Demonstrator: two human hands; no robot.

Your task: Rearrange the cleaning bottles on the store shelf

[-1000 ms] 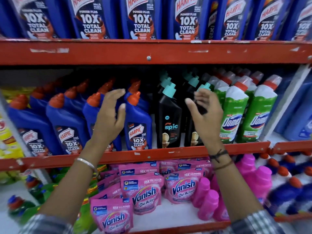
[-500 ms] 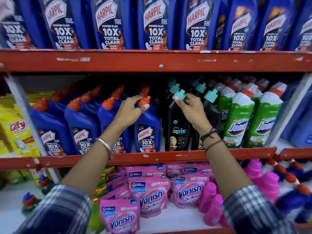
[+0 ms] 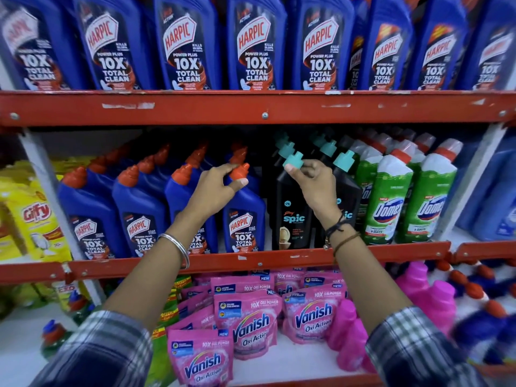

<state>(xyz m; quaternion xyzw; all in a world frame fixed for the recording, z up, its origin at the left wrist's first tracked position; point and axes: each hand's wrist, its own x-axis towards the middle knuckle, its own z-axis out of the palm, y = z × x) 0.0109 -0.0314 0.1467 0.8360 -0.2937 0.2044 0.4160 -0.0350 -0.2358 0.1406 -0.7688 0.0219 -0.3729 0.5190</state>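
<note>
red steel shelving, cleaning aisle: both hands on front-row caps

red shelf rail point(image 3: 279, 258) fronts the middle tier, which carries the stock in hand. above it, a row of tall blue harpic bottles point(image 3: 187, 46). below it, pink vanish pouches point(image 3: 251, 322). on the middle tier, green domex bottles point(image 3: 388, 196) stand at the right end, just beside the black row.

blue harpic bottle point(image 3: 243, 213), front row, upright, touching its blue neighbour. left hand point(image 3: 215, 191) is closed round its orange cap point(image 3: 241, 171), thumb under, fingers over.

black spic bottle point(image 3: 290, 208), front row, upright, just beside the blue one. right hand point(image 3: 315, 188) pinches its teal cap point(image 3: 293, 160) between thumb and fingertips.

risk, as judged: both holds are on caps only, high on tall narrow bottles. a pull or twist there could tip a bottle forward over the rail onto the pouches, or knock the tight-packed rows behind. a loose cap could turn instead of the bottle.
</note>
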